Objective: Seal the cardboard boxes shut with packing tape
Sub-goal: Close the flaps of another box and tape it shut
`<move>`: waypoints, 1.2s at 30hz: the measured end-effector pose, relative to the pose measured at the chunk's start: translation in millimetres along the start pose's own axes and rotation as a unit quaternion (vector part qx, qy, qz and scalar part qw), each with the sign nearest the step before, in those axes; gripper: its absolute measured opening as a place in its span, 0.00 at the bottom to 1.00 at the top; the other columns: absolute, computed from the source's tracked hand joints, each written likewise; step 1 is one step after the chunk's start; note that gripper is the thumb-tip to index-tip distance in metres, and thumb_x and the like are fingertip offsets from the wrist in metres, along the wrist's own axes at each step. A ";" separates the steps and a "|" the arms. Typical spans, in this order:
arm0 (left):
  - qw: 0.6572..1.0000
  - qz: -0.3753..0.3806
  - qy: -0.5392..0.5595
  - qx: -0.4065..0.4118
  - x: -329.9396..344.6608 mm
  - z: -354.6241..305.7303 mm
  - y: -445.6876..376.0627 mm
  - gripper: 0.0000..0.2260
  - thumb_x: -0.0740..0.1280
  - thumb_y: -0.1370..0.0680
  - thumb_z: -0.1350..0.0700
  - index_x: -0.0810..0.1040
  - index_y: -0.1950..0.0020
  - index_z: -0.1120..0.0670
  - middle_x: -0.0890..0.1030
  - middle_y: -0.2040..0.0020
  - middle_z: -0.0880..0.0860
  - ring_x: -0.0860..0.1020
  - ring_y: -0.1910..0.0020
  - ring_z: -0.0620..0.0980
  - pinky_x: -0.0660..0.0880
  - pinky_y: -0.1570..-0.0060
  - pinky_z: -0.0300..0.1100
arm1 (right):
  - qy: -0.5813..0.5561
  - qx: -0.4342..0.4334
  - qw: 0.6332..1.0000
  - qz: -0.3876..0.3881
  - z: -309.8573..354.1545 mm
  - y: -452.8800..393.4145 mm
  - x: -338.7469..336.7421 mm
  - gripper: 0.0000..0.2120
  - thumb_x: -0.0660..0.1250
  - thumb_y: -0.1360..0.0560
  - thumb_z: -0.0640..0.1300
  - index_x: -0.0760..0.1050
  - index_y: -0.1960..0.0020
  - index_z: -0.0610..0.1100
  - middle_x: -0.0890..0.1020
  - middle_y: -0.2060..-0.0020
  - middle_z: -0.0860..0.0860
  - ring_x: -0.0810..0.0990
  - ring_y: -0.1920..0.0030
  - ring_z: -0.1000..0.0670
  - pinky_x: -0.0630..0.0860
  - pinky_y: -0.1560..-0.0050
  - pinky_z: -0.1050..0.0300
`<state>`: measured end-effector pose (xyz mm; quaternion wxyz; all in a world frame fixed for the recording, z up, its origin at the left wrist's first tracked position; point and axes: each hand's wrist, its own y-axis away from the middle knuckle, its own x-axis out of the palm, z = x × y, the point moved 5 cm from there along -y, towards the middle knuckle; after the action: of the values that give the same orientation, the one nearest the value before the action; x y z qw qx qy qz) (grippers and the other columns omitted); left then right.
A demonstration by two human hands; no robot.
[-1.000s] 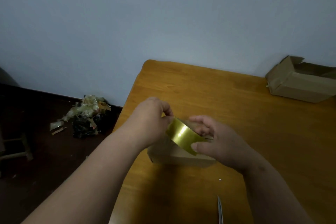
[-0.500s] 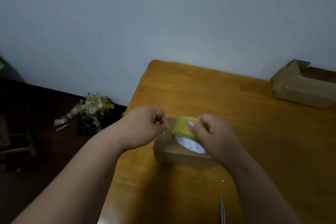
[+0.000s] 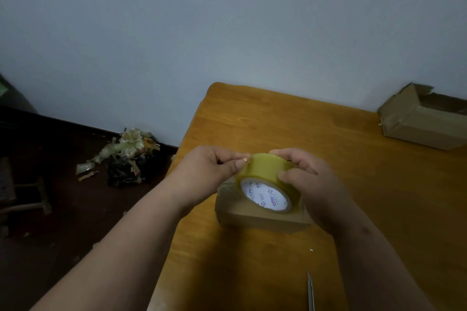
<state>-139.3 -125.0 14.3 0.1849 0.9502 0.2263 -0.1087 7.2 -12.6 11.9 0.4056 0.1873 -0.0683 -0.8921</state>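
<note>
right hand [image 3: 313, 184] grips the tape roll [image 3: 265, 184] above the small box [image 3: 262, 217] — left hand [image 3: 214, 171] fingers pinch its free end, which could tear or re-stick if it slips.

Your hands [image 3: 214, 171] hold the tape roll [image 3: 267, 182] above a box [image 3: 262, 218]; another box [image 3: 424, 121] sits far right, a blade [image 3: 310, 290] nearer you.

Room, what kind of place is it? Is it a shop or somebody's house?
Probably a plain room in a home used for packing, not a shop. There is one wooden table against a bare wall, two cardboard boxes, one small and one open, a tape roll, and a scrap pile on the floor.
</note>
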 end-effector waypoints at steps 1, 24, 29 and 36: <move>0.999 -0.001 0.037 -0.004 -0.7 1.1 0.8 0.08 0.67 0.20 0.55 0.85 0.47 0.46 0.85 0.55 0.45 0.76 0.69 0.34 0.70 0.69 0.30 | -0.003 -0.007 1.000 0.014 0.2 0.7 -1.4 0.17 0.66 0.34 0.48 0.80 0.45 0.53 0.85 0.51 0.53 0.83 0.51 0.51 0.80 0.46 0.44; 0.930 -0.067 0.357 -0.051 -16.3 18.7 -3.3 0.08 0.67 0.23 0.60 0.73 0.62 0.56 0.80 0.57 0.58 0.80 0.54 0.54 0.80 0.51 0.50 | -0.016 -0.031 0.986 0.161 6.3 0.7 0.0 0.23 0.74 0.40 0.58 0.77 0.53 0.44 0.83 0.61 0.47 0.81 0.60 0.49 0.76 0.60 0.56; 0.921 -0.139 0.360 -0.047 -17.3 27.4 1.2 0.11 0.64 0.20 0.64 0.70 0.62 0.58 0.76 0.68 0.54 0.80 0.67 0.47 0.83 0.60 0.43 | 0.109 -0.086 0.989 0.060 8.6 -2.5 -7.9 0.20 0.73 0.37 0.62 0.78 0.56 0.48 0.83 0.62 0.46 0.82 0.61 0.44 0.76 0.64 0.51; 0.904 -0.156 0.390 -0.078 -25.1 49.7 -2.6 0.09 0.65 0.21 0.65 0.71 0.61 0.60 0.77 0.69 0.55 0.80 0.68 0.48 0.81 0.64 0.41 | 0.321 -0.096 0.941 -0.054 12.7 -4.6 -11.5 0.24 0.70 0.37 0.70 0.78 0.62 0.48 0.79 0.70 0.50 0.78 0.68 0.51 0.74 0.69 0.52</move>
<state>-168.5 -152.6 -24.3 0.1359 0.8516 0.4336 0.2612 6.0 -1.3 25.5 0.3731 0.4277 0.1616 -0.8073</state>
